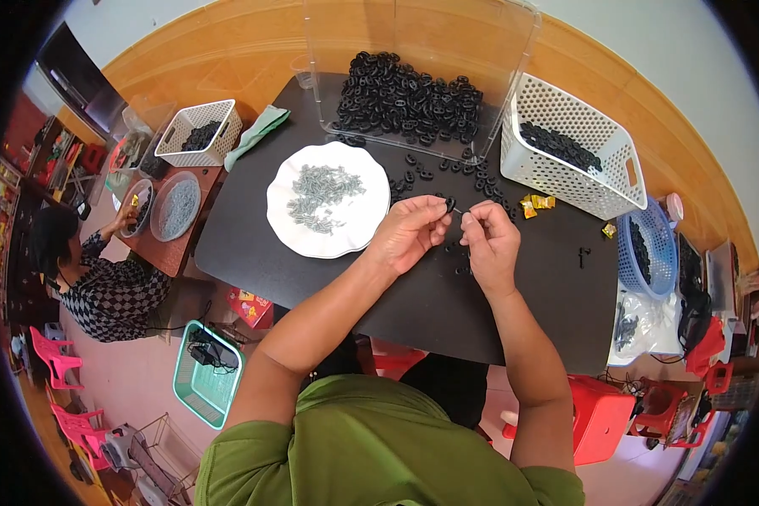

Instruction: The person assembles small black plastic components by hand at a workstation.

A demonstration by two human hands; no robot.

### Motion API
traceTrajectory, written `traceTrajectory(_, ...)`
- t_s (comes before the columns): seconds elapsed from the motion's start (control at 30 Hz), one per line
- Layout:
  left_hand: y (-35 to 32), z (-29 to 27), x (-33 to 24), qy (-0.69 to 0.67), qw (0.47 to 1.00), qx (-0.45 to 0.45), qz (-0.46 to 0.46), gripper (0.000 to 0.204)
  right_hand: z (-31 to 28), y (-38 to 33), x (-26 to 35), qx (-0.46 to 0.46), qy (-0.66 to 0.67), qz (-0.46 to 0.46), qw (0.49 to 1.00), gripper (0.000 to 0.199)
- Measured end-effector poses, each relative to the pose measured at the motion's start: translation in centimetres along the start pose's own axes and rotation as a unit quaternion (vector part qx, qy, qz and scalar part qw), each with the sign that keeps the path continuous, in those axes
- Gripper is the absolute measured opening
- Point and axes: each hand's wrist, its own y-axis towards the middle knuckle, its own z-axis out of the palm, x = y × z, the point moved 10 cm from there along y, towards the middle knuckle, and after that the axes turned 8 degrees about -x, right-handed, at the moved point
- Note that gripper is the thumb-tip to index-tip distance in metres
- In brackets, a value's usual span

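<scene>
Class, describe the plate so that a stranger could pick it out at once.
Start at the dark table in front of the green shirt. On it, beside the person's left hand, lies a round white plate with a wavy rim. Unlike the clear box and white basket to its right, it is shallow and bears small grey pieces, not black ones.

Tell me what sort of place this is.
Probably a home workroom: black oval parts heaped in a clear plastic bin, a scalloped white plate of grey pin-like pieces, and another person at a second table.
</scene>
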Motion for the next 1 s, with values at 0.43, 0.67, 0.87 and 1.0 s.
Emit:
traceTrajectory(0.43,-0.3,0.1,-0.3,0.056,0.998,0.011,0.019,0.007,-0.1,-0.3,0.3,-0.012,-0.005,-0.008,1.0,0.011)
traceTrajectory(0.67,-0.1,0.5,0.7,-0.007,0.998,0.04,-0.044,0.007,-0.5,-0.2,0.2,-0.027,0.011,0.0,1.0,0.011)
traceTrajectory(0.87,-0.3,0.9,0.8,-0.022,0.997,0.054,-0.054,0.006,-0.1,-0.3,1.8,-0.011,-0.009,-0.042,0.999,0.011)
traceTrajectory(1.0,-0.2,0.8,0.4,0.012,0.999,0.039,-0.026,0.006,-0.3,-0.3,2.1,-0.016,-0.024,-0.058,0.998,0.011)
